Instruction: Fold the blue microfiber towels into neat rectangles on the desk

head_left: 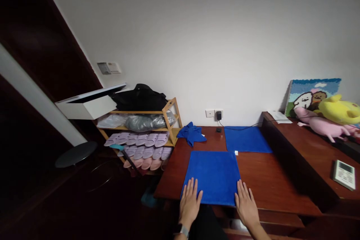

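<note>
Two flattened hands, the left (190, 201) and the right (246, 203), fingers extended and gripping nothing, rest at the near corners of the blue cloth (213, 175) on the desk (267, 180), where light, even outward strokes would best smooth it.

The person wears 1 dark-cased watch (181, 229) with a light grey band at the wrist of the slim-fingered left hand (189, 202), plus black clothing (208, 225) over the lap.

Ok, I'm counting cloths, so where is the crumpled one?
In the head view, the crumpled blue cloth lies at the far left corner of the table, beside the shoe rack.
</note>
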Action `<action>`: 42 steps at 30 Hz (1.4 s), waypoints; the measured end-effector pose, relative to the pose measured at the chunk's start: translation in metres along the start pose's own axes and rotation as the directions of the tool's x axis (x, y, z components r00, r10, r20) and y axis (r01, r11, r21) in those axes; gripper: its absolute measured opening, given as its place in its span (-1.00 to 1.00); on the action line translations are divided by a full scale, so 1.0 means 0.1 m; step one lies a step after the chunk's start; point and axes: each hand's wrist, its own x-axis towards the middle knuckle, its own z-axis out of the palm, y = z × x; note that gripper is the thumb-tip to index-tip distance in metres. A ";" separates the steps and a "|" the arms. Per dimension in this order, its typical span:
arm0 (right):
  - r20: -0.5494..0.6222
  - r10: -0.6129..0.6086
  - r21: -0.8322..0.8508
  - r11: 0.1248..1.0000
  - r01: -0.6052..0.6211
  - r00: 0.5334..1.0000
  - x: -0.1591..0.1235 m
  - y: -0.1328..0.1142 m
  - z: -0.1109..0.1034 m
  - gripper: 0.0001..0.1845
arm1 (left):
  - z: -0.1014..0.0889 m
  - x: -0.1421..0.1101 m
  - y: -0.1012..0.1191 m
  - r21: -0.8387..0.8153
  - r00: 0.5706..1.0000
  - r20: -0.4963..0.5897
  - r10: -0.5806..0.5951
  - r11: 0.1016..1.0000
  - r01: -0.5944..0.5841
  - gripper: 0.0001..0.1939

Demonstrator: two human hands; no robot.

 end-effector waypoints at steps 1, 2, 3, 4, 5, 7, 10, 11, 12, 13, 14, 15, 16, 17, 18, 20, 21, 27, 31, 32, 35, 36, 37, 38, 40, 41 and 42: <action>-0.008 0.001 0.006 1.000 -0.001 1.000 0.00 0.00 0.00 -0.27 | 0.01 -0.03 -0.11 0.019 0.999 -0.025 -0.039 0.999 0.039 -0.30; -0.012 0.003 0.014 1.000 -0.002 1.000 -0.01 0.00 0.00 -0.27 | 0.02 -0.05 -0.19 0.033 0.997 -0.047 -0.064 0.997 0.065 -0.30; -0.011 0.005 0.022 1.000 -0.005 1.000 0.00 0.00 -0.01 -0.28 | 0.04 -0.07 -0.24 0.041 0.995 -0.062 -0.076 0.996 0.079 -0.30; -0.006 0.009 0.029 1.000 -0.009 1.000 0.01 0.00 -0.02 -0.28 | 0.05 -0.08 -0.26 0.047 0.994 -0.073 -0.081 0.995 0.085 -0.30; 0.004 0.016 0.032 0.999 -0.016 1.000 0.04 -0.01 -0.03 -0.27 | 0.07 -0.09 -0.26 0.051 0.993 -0.080 -0.083 0.995 0.087 -0.30; 0.028 0.039 0.030 0.999 -0.040 0.999 0.11 -0.03 -0.07 -0.26 | 0.10 -0.09 -0.25 0.057 0.993 -0.087 -0.085 0.994 0.090 -0.30; 0.052 0.080 0.022 0.996 -0.081 0.995 0.27 -0.07 -0.12 -0.26 | 0.12 -0.09 -0.25 0.056 0.993 -0.088 -0.083 0.995 0.088 -0.32; 0.053 0.091 0.021 0.996 -0.092 0.994 0.32 -0.08 -0.13 -0.26 | 0.12 -0.09 -0.27 0.055 0.993 -0.082 -0.080 0.995 0.085 -0.33; 0.050 0.096 0.023 0.995 -0.097 0.994 0.35 -0.09 -0.13 -0.26 | 0.11 -0.08 -0.29 0.056 0.994 -0.073 -0.078 0.995 0.082 -0.33; 0.046 0.094 0.026 0.995 -0.095 0.995 0.38 -0.09 -0.13 -0.26 | 0.09 -0.08 -0.30 0.057 0.995 -0.063 -0.074 0.995 0.078 -0.32; 0.041 0.089 0.031 0.995 -0.091 0.995 0.40 -0.10 -0.12 -0.26 | 0.07 -0.06 -0.30 0.058 0.996 -0.057 -0.071 0.996 0.074 -0.31; 0.036 0.085 0.036 0.996 -0.087 0.996 0.40 -0.10 -0.12 -0.26 | 0.05 -0.03 -0.27 0.057 0.996 -0.056 -0.065 0.996 0.068 -0.31; 0.034 0.082 0.042 0.996 -0.083 0.996 0.40 -0.10 -0.12 -0.26 | 0.02 0.01 -0.22 0.052 0.997 -0.059 -0.054 0.997 0.058 -0.30; 0.037 0.080 0.045 0.996 -0.081 0.996 0.40 -0.10 -0.12 -0.26 | -0.02 0.07 -0.13 0.040 0.997 -0.063 -0.039 0.998 0.041 -0.31; 0.044 0.079 0.044 0.996 -0.081 0.996 0.39 -0.10 -0.13 -0.26 | -0.05 0.13 0.00 0.022 0.998 -0.062 -0.013 1.000 0.015 -0.32; 0.066 0.084 0.030 0.996 -0.086 0.994 0.38 -0.11 -0.16 -0.26 | -0.10 0.30 0.34 -0.034 0.996 -0.034 0.078 0.996 -0.079 -0.33; 0.078 0.084 0.022 0.996 -0.086 0.993 0.38 -0.11 -0.17 -0.26 | -0.11 0.38 0.55 -0.072 0.990 -0.013 0.140 0.987 -0.141 -0.33; 0.109 0.044 0.006 0.999 -0.045 0.993 0.39 -0.08 -0.18 -0.30 | 0.06 0.69 1.52 -0.252 0.927 0.056 0.371 0.903 -0.347 -0.37; 0.094 0.039 0.007 0.999 -0.040 0.995 0.40 -0.07 -0.13 -0.28 | 0.20 0.69 1.39 -0.237 0.945 0.066 0.321 0.925 -0.298 -0.37; 0.089 0.044 0.004 0.999 -0.045 0.995 0.40 -0.07 -0.13 -0.27 | 0.20 0.68 1.24 -0.219 0.955 0.065 0.290 0.938 -0.270 -0.37; 0.074 0.063 -0.003 0.998 -0.063 0.995 0.41 -0.07 -0.12 -0.26 | 0.11 0.68 0.66 -0.133 0.986 0.084 0.143 0.982 -0.131 -0.33; 0.070 0.066 0.000 0.998 -0.067 0.995 0.40 -0.08 -0.12 -0.26 | 0.06 0.68 0.45 -0.098 0.992 0.090 0.085 0.992 -0.076 -0.31; 0.066 0.067 0.004 0.998 -0.068 0.996 0.40 -0.08 -0.11 -0.26 | 0.01 0.68 0.26 -0.067 0.995 0.089 0.036 0.997 -0.030 -0.30; 0.064 0.069 0.007 0.998 -0.070 0.996 0.40 -0.08 -0.11 -0.26 | -0.03 0.67 0.10 -0.042 0.996 0.084 0.002 0.999 0.001 -0.29; 0.067 0.073 0.001 0.997 -0.074 0.995 0.39 -0.08 -0.11 -0.26 | -0.09 0.65 -0.13 -0.014 0.998 0.066 -0.016 1.000 0.017 -0.29; 0.078 0.078 -0.010 0.997 -0.077 0.994 0.40 -0.08 -0.11 -0.26 | -0.10 0.64 -0.19 -0.009 0.998 0.059 -0.010 1.000 0.010 -0.29; 0.092 0.084 -0.024 0.996 -0.082 0.992 0.41 -0.08 -0.11 -0.26 | -0.10 0.63 -0.22 -0.007 0.998 0.056 -0.002 1.000 0.002 -0.29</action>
